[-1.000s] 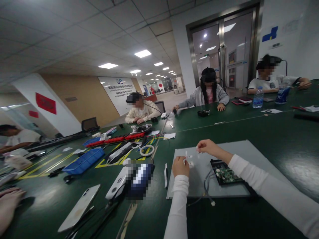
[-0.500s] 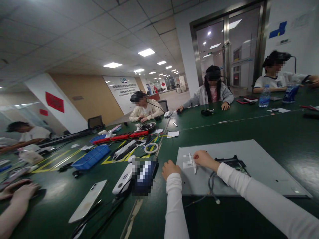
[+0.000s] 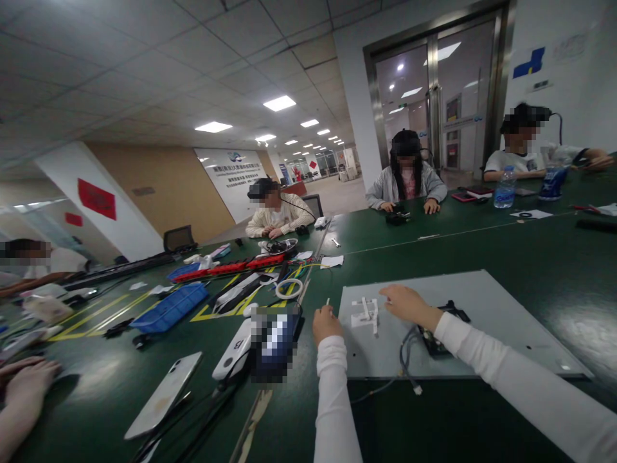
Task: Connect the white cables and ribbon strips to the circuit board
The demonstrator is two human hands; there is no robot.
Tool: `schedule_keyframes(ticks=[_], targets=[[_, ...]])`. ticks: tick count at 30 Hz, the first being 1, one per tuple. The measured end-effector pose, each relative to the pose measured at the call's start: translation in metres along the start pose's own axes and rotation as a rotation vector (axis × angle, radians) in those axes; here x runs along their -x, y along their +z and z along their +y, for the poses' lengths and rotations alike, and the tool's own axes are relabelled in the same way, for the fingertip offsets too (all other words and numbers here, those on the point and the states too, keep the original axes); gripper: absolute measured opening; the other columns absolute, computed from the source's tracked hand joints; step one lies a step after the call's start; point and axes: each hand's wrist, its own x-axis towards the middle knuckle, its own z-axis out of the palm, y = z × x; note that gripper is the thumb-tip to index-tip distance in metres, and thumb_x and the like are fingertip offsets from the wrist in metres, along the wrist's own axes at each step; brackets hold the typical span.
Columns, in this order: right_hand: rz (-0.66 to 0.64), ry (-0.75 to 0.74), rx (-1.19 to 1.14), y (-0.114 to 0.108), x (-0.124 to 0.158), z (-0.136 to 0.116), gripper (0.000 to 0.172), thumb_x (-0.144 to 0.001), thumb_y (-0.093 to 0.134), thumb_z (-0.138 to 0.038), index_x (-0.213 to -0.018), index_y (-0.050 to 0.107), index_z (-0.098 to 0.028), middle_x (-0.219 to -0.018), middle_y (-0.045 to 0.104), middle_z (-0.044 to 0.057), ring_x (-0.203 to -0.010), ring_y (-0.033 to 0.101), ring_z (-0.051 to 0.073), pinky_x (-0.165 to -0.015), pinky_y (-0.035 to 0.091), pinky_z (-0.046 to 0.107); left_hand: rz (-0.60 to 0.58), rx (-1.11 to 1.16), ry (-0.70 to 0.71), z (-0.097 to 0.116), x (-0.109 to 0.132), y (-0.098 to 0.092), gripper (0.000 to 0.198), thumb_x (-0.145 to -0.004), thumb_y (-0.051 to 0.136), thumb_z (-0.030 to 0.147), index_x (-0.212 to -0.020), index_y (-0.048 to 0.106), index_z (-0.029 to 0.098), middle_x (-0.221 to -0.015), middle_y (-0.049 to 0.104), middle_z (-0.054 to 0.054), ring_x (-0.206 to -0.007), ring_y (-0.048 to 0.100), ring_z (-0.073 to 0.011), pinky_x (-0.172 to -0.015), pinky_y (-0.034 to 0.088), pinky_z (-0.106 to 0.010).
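Note:
A grey metal panel point(image 3: 482, 302) lies flat on the green table in front of me. My right hand point(image 3: 407, 303) rests on it with the fingers stretched out, just right of several small white tape pieces point(image 3: 365, 313) stuck to the panel. My left hand point(image 3: 326, 323) is a fist at the panel's left edge, and the tip of a thin white strip point(image 3: 328, 301) pokes up out of it. A dark circuit board point(image 3: 434, 341) with grey cables point(image 3: 407, 360) lies partly hidden under my right wrist.
Left of my hands lie a white device point(image 3: 234, 350), a phone point(image 3: 164, 395), a blue tray point(image 3: 168, 307), a tape ring point(image 3: 289, 289) and a red power strip point(image 3: 226, 270). Another person's hand point(image 3: 24, 392) rests at lower left. Several people sit along the far side.
My right hand lowered the white pieces onto the panel and now rests beside them. My left hand moved off the panel to its left edge and closed around a white strip.

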Motion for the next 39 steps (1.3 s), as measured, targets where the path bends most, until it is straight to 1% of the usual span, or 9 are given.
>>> schedule_keyframes(ticks=[4, 7, 10, 14, 18, 22, 27, 30, 39], targets=[[-0.045, -0.050, -0.001, -0.025, 0.034, 0.035, 0.052, -0.073, 0.052, -0.041, -0.122, 0.044, -0.024, -0.119, 0.046, 0.010, -0.111, 0.039, 0.026, -0.092, 0.030, 0.040, -0.074, 0.259, 0.204, 0.013, -0.001, 0.017, 0.028, -0.069, 0.048, 0.003, -0.091, 0.059, 0.017, -0.089, 0.060, -0.003, -0.072, 0.057, -0.0087, -0.071, 0.044, -0.018], [-0.192, -0.060, 0.000, -0.032, 0.072, 0.064, 0.078, -0.060, 0.060, -0.057, -0.129, 0.031, -0.034, -0.134, 0.027, 0.009, -0.122, 0.020, 0.034, -0.091, 0.022, 0.055, -0.139, 0.321, 0.251, 0.017, 0.000, 0.032, 0.034, -0.066, 0.047, -0.002, -0.092, 0.059, 0.017, -0.085, 0.062, -0.001, -0.068, 0.057, -0.0068, -0.068, 0.044, -0.017], [-0.308, -0.030, -0.015, -0.027, 0.101, 0.085, 0.097, -0.049, 0.066, -0.059, -0.132, 0.019, -0.036, -0.140, 0.008, 0.008, -0.125, 0.005, 0.036, -0.094, 0.015, 0.058, -0.162, 0.341, 0.235, 0.015, -0.001, 0.040, 0.035, -0.065, 0.047, -0.003, -0.091, 0.059, 0.017, -0.080, 0.063, 0.000, -0.066, 0.057, -0.0064, -0.067, 0.044, -0.016], [-0.258, -0.019, -0.061, -0.018, 0.111, 0.096, 0.099, -0.053, 0.063, -0.058, -0.134, 0.012, -0.034, -0.141, -0.001, 0.006, -0.127, 0.001, 0.033, -0.099, 0.014, 0.050, -0.131, 0.291, 0.227, 0.012, -0.001, 0.040, 0.031, -0.065, 0.048, -0.002, -0.087, 0.060, 0.017, -0.077, 0.062, -0.001, -0.070, 0.056, -0.0084, -0.070, 0.044, -0.018], [-0.199, 0.011, -0.089, -0.013, 0.105, 0.101, 0.099, -0.054, 0.063, -0.059, -0.135, 0.013, -0.031, -0.141, 0.001, 0.006, -0.127, 0.004, 0.032, -0.101, 0.015, 0.047, -0.069, 0.181, 0.279, 0.019, 0.004, 0.030, 0.028, -0.068, 0.047, 0.002, -0.086, 0.060, 0.018, -0.087, 0.060, -0.003, -0.076, 0.055, -0.0102, -0.074, 0.042, -0.020], [-0.175, 0.023, -0.071, -0.011, 0.102, 0.104, 0.104, -0.050, 0.064, -0.061, -0.135, 0.014, -0.029, -0.140, 0.005, 0.009, -0.126, -0.001, 0.034, -0.100, 0.015, 0.047, -0.090, 0.111, 0.294, 0.026, 0.009, 0.024, 0.026, -0.070, 0.048, 0.007, -0.090, 0.059, 0.020, -0.090, 0.058, -0.003, -0.081, 0.054, -0.0115, -0.075, 0.041, -0.020], [-0.185, -0.044, -0.040, -0.019, 0.095, 0.102, 0.104, -0.046, 0.065, -0.061, -0.134, 0.021, -0.029, -0.127, 0.031, 0.011, -0.116, 0.027, 0.034, -0.093, 0.025, 0.046, -0.172, -0.036, 0.169, 0.023, 0.008, 0.028, 0.030, -0.071, 0.050, 0.015, -0.099, 0.057, 0.018, -0.095, 0.057, -0.007, -0.086, 0.053, -0.0164, -0.078, 0.039, -0.024], [-0.168, -0.085, -0.026, -0.026, 0.088, 0.100, 0.098, -0.047, 0.065, -0.059, -0.132, 0.026, -0.030, -0.120, 0.038, 0.010, -0.109, 0.033, 0.032, -0.090, 0.027, 0.045, -0.198, -0.085, 0.162, 0.021, 0.007, 0.028, 0.031, -0.072, 0.049, 0.016, -0.102, 0.056, 0.018, -0.098, 0.057, -0.008, -0.092, 0.051, -0.0178, -0.081, 0.037, -0.024], [-0.142, -0.142, -0.037, -0.020, 0.069, 0.116, 0.098, -0.049, 0.065, -0.054, -0.133, 0.023, -0.027, -0.126, 0.035, 0.009, -0.114, 0.029, 0.029, -0.094, 0.026, 0.040, -0.217, -0.110, 0.147, 0.026, 0.011, 0.022, 0.031, -0.073, 0.048, 0.017, -0.103, 0.056, 0.019, -0.101, 0.056, -0.008, -0.095, 0.050, -0.0178, -0.082, 0.036, -0.024]])
